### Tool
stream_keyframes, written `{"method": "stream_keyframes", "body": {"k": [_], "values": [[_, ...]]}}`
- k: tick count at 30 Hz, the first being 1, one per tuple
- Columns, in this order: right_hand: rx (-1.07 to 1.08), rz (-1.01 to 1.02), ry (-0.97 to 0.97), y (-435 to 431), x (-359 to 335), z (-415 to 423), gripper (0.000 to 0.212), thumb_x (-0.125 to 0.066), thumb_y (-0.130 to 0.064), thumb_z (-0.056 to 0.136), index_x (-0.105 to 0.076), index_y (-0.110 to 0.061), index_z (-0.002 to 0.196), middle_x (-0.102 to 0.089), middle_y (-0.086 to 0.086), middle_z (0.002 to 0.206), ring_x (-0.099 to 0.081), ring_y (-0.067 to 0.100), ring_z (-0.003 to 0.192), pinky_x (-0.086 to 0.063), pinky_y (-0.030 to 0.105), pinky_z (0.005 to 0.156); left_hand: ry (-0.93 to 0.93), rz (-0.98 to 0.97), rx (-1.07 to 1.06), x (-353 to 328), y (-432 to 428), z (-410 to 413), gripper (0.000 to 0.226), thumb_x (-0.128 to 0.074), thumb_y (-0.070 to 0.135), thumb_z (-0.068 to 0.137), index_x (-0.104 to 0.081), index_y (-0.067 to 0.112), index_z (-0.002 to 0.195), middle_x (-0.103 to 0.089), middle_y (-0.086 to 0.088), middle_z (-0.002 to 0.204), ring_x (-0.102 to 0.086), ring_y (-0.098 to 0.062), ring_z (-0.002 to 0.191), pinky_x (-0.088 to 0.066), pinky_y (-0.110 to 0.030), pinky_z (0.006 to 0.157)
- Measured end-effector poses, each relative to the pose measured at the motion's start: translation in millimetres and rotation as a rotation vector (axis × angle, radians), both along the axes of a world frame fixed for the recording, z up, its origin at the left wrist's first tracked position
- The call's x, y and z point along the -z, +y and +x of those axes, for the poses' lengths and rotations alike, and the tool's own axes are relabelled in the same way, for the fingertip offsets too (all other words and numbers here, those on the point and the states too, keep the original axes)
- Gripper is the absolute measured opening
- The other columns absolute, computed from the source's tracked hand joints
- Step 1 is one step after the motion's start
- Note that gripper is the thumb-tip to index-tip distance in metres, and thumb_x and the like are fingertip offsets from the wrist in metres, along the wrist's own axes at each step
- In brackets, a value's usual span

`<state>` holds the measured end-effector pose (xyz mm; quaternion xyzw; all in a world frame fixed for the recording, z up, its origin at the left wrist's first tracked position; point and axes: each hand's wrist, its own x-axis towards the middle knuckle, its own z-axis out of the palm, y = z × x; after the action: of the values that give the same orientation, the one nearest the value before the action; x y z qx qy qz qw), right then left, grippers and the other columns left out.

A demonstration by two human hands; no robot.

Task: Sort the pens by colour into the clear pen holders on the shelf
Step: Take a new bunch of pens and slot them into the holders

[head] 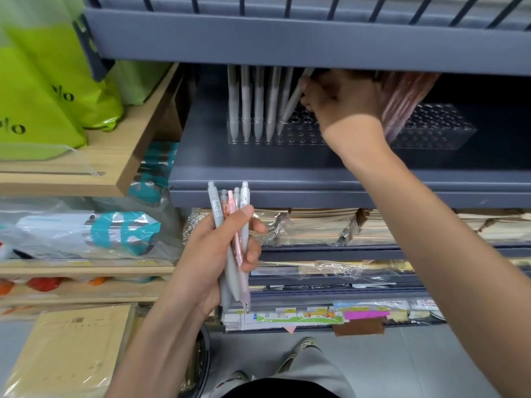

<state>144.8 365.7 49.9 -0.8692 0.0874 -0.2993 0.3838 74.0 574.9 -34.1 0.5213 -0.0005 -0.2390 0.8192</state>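
You are partway through. In the upper middle of the frame, grey pens (253, 104) already fill the left end of the clear holder (301, 136) on the shelf (258, 165); pink pens (402, 101) lean at upper right. Your right hand (342, 101) pinches another grey pen, tilted, over the next hole. Your left hand (227, 254), lower centre, is clamped on a mixed bundle (232, 222) of grey and pink pens not yet sorted.
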Motion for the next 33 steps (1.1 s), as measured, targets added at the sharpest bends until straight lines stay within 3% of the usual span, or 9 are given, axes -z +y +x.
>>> {"method": "stream_keyframes", "body": {"k": [6,12,19,22,25,29,33], "values": [[0.042,-0.11,0.055,7,0,17,0.029,-0.059,-0.034,0.094,-0.066,-0.008,0.106,-0.071,0.004,0.104,-0.062,0.027,0.104,-0.046,0.032,0.092,0.011,0.005,-0.025,4,3,0,0.031,-0.069,0.03,0.079,-0.065,0.003,0.094,-0.071,-0.011,0.073,-0.054,-0.017,0.042,-0.044,-0.024,0.038],[-0.007,-0.135,0.045,5,1,21,0.025,-0.062,-0.03,0.092,-0.063,-0.009,0.106,-0.07,0.0,0.09,-0.067,0.022,0.093,-0.049,0.031,0.089,0.026,0.019,-0.037,9,6,0,0.036,-0.064,0.032,0.088,-0.057,0.002,0.106,-0.075,-0.017,0.088,-0.051,-0.016,0.042,-0.043,-0.023,0.038],[0.008,-0.135,0.048,3,9,24,0.02,-0.064,-0.031,0.09,-0.064,-0.014,0.099,-0.066,-0.007,0.077,-0.069,0.02,0.086,-0.046,0.021,0.08,0.052,0.064,0.001,12,10,-1,0.043,-0.049,0.018,0.101,-0.047,-0.018,0.125,-0.074,-0.014,0.08,-0.049,-0.015,0.043,-0.042,-0.021,0.04],[0.002,-0.118,0.036,3,10,24,0.02,-0.064,-0.03,0.089,-0.064,-0.013,0.098,-0.069,-0.003,0.079,-0.069,0.021,0.085,-0.05,0.026,0.084,0.029,0.064,0.006,11,11,-2,0.036,-0.049,0.017,0.1,-0.055,-0.016,0.113,-0.077,-0.014,0.087,-0.052,-0.015,0.045,-0.044,-0.023,0.041],[0.001,-0.103,0.035,3,10,23,0.02,-0.065,-0.03,0.089,-0.065,-0.013,0.099,-0.067,-0.005,0.077,-0.069,0.018,0.083,-0.047,0.019,0.079,0.001,0.059,-0.003,11,13,-1,0.023,-0.05,0.018,0.101,-0.06,-0.003,0.102,-0.076,-0.017,0.104,-0.056,-0.016,0.049,-0.047,-0.024,0.044],[-0.006,-0.098,0.037,3,12,22,0.018,-0.064,-0.026,0.09,-0.066,-0.011,0.1,-0.065,-0.008,0.074,-0.069,0.015,0.082,-0.043,0.016,0.073,-0.051,0.076,0.013,10,13,-1,0.033,-0.051,0.019,0.101,-0.078,0.016,0.082,-0.076,-0.014,0.106,-0.059,-0.015,0.052,-0.05,-0.025,0.048],[-0.014,-0.073,0.055,5,10,19,0.018,-0.064,-0.026,0.091,-0.066,-0.011,0.1,-0.065,-0.006,0.074,-0.069,0.016,0.082,-0.043,0.011,0.072,-0.055,0.073,-0.003,10,13,-1,0.025,-0.051,0.019,0.101,-0.061,-0.002,0.108,-0.077,-0.013,0.102,-0.058,-0.016,0.051,-0.05,-0.025,0.048]]}}
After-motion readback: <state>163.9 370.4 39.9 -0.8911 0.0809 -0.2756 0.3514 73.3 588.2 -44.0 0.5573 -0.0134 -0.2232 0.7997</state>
